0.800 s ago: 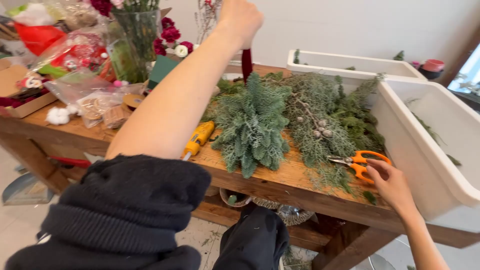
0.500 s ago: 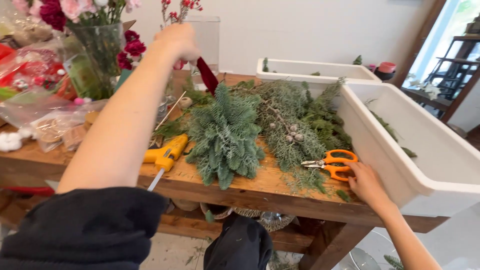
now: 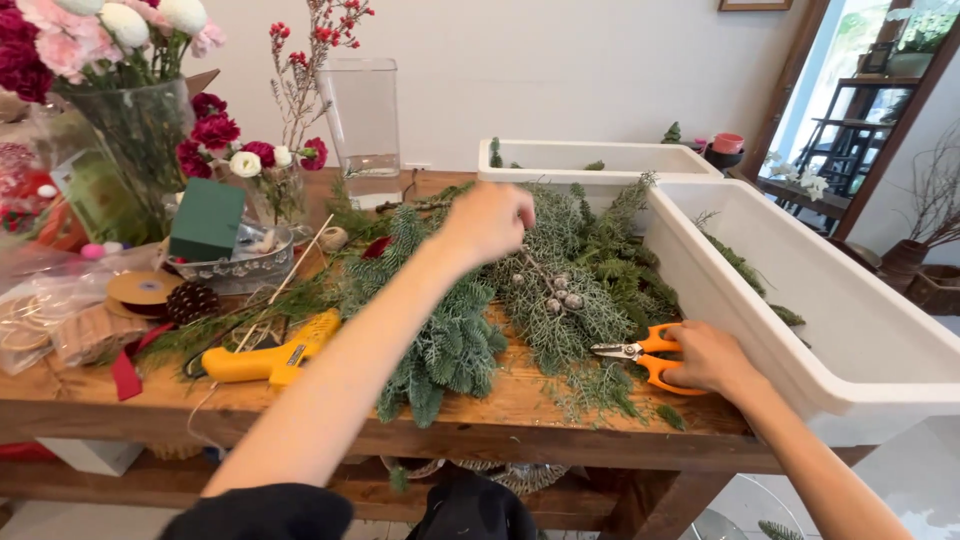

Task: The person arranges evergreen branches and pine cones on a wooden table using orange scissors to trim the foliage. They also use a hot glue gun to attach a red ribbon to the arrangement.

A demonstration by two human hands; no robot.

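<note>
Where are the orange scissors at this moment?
In the head view, the orange scissors lie on the wooden table under the right hand, between the evergreen branches and the white tub.

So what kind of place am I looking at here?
Probably a florist's workbench or a home floral craft space. A wooden table holds cut evergreen branches, vases of flowers and a yellow glue gun, and the right hand rests on orange scissors.

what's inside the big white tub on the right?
The white tub holds a few evergreen sprigs lying along its near wall; the rest of the visible floor looks bare. The front rim hides the near bottom corner. The right hand rests on orange scissors outside it.
</note>
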